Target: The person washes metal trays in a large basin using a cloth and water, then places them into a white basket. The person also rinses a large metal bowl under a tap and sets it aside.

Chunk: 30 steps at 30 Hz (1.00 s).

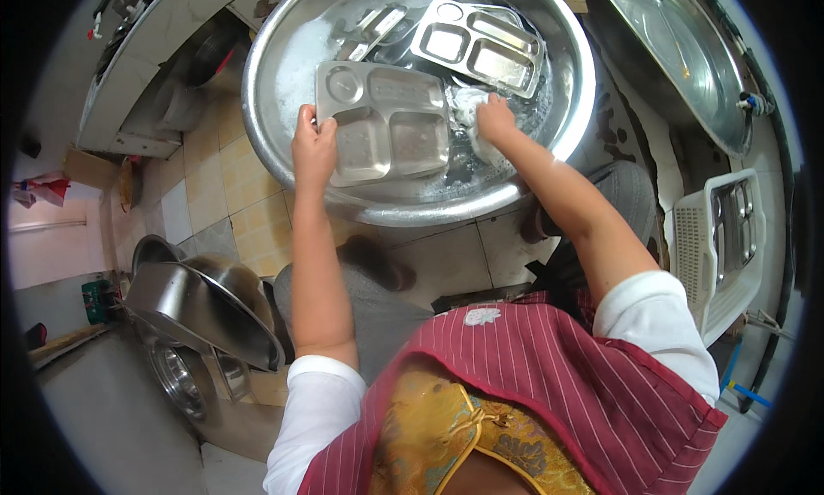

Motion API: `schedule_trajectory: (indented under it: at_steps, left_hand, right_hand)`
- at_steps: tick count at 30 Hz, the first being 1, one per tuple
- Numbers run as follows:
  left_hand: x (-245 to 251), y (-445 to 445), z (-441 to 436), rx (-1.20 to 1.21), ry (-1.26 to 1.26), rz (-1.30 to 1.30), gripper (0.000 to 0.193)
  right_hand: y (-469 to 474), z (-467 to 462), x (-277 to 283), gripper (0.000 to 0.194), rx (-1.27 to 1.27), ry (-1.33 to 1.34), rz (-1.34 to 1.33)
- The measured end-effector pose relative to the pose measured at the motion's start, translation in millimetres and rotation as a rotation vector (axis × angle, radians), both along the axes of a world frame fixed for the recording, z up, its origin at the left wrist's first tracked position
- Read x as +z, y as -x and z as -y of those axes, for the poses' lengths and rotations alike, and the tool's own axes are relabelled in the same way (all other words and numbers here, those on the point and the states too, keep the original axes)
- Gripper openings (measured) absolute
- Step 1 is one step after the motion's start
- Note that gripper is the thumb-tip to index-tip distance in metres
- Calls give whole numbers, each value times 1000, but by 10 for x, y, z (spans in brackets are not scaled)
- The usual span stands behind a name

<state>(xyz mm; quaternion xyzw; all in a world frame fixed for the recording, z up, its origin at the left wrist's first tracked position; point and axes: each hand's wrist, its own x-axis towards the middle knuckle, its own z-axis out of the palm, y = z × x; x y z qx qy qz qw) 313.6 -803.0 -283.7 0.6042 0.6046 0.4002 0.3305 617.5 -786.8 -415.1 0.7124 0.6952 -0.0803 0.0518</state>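
My left hand (314, 148) grips the left edge of a stainless steel compartment tray (386, 118), its hollows facing up. Just right of that tray, my right hand (496, 118) holds a wet white cloth (470, 105) in the soapy water. Both hands are inside a large round metal basin (257, 108) with foam along its left side. A second compartment tray (473, 44) lies tilted at the basin's upper right. More metal trays (383, 25) rest partly under the water at the back, and their outlines are hard to make out.
A white plastic basket (692, 250) holding metal trays stands at the right. Beyond it is another large metal basin (695, 63). Several metal pots and bowls (199, 302) are stacked at the lower left. Tiled floor (251, 205) runs beneath the basin, beside a counter (129, 63).
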Motion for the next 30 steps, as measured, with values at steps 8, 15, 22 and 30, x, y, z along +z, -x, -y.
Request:
schedule_trajectory:
  at_steps: [8, 15, 22, 30]
  left_hand:
    - [-550, -71, 3, -17, 74, 191, 45]
    - [-744, -194, -4, -38, 186, 252, 44]
    - [-554, 58, 59, 60, 111, 333, 32]
    - [-768, -34, -40, 148, 43, 320, 25]
  right_hand:
    - [664, 45, 331, 30, -103, -454, -699]
    - [1990, -227, 778, 38, 153, -627, -767]
    - [902, -434, -71, 38, -203, -461, -497]
    - [1678, -195, 480, 32, 8, -420, -731]
